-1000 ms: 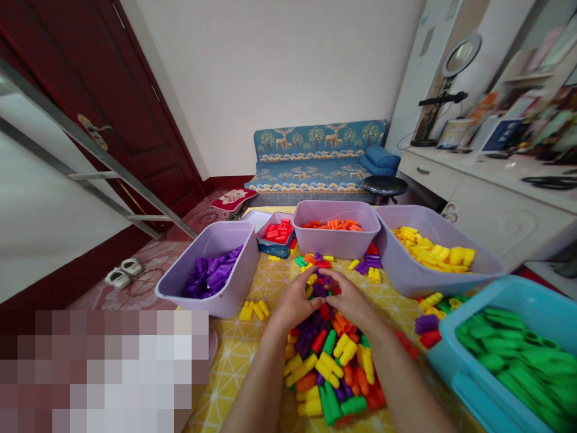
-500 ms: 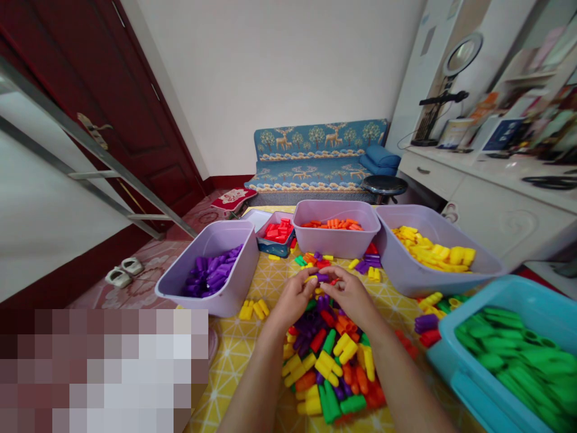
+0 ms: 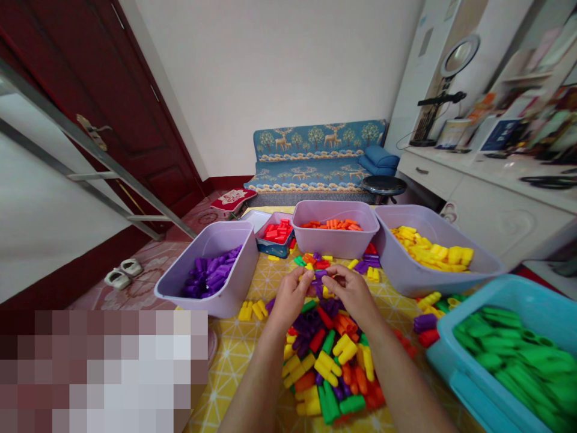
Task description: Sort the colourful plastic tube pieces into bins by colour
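Note:
In front of me, both hands meet above a heap of coloured plastic building blocks (image 3: pixel 329 364). Between their fingertips is a purple plastic block (image 3: pixel 320 275), partly covered by the fingers. My left hand (image 3: pixel 292 296) is closed, its thumb and fingers pinching the block's left end. From the other side, my right hand (image 3: pixel 350 291) is closed on the block's right end. Yellow, purple, red, orange and green blocks lie close beneath and beyond the hands.
A purple-filled bin (image 3: pixel 162 293) stands left. A small red-filled box (image 3: pixel 274 248), an orange-filled bin (image 3: pixel 336 242) and a yellow-filled bin (image 3: pixel 396 273) line the back. A turquoise bin (image 3: pixel 469 391) of green pieces stands right. Loose yellow blocks (image 3: pixel 253 310) lie on the patterned cloth (image 3: pixel 225 373).
The fingers have shifted slightly on the pieces. A yellow part seen earlier at the left fingertips no longer shows clearly there, and the purple block is more exposed. The bins have not moved.

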`<state>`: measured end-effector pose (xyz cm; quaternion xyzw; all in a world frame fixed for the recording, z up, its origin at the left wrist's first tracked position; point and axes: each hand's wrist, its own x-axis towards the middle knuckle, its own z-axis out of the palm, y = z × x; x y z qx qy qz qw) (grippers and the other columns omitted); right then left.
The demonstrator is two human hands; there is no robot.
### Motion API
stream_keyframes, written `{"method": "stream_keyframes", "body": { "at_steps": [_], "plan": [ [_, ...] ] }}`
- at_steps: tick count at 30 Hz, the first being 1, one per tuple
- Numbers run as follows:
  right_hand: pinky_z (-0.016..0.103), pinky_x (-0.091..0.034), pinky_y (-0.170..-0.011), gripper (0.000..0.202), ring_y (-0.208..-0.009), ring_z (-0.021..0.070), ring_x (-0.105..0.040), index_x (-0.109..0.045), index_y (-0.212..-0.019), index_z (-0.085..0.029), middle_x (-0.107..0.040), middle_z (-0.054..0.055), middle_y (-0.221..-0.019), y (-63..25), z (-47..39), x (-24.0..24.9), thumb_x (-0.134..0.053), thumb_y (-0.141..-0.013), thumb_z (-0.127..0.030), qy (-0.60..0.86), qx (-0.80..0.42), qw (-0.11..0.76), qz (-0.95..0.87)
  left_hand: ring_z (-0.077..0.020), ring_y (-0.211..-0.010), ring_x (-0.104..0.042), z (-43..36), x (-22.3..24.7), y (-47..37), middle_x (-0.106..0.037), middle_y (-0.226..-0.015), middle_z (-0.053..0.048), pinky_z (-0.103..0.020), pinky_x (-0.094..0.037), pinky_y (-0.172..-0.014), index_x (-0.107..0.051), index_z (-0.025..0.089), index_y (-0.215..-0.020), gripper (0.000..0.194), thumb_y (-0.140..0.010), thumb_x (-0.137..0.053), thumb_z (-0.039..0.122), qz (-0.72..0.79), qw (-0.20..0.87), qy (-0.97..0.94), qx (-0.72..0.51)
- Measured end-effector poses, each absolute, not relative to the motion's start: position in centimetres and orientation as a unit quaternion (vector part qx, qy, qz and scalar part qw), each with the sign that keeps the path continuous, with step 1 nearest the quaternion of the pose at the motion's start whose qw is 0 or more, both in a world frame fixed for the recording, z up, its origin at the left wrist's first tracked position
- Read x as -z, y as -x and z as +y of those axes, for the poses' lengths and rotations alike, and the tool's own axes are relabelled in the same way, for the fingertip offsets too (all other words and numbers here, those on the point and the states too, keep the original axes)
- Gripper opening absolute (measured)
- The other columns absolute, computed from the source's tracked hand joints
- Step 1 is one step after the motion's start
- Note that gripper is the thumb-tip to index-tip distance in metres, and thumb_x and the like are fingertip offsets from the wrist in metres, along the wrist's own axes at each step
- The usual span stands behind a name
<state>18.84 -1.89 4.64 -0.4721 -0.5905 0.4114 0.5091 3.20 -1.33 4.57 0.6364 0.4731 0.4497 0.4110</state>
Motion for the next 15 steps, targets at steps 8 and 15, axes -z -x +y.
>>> {"method": "stream_keyframes", "body": {
  "at_steps": [8,15],
  "plan": [
    [0.028,-0.049,-0.056,0.031,-0.059,0.0167,-0.060,-0.064,-0.077,-0.019,-0.064,0.001,-0.067,-18.5,-2.0,-4.3,-0.071,-0.066,-0.047,0.485,-0.485,0.560,-0.465,-0.0109,-0.053,-0.048,-1.4,-4.7,-3.5,-0.051,-0.055,0.003,-0.022,-0.035,-0.054,-0.053,0.017,-0.065,0.038,-0.090,-0.041,0.043,0.497,0.348,-0.651,-0.456],
    [0.025,-0.052,-0.051,0.036,-0.060,0.0148,-0.059,-0.064,-0.080,-0.019,-0.062,0.000,-0.069,-20.2,-1.9,-4.9,-0.075,-0.062,-0.048,0.489,-0.487,0.612,-0.387,-0.0192,-0.086,-0.061,-1.5,-5.1,-2.6,-0.069,-0.089,-0.006,-0.028,-0.044,-0.079,-0.070,0.017,-0.088,0.024,-0.082,-0.059,0.038,0.461,0.310,-0.721,-0.414]
  ]
}}
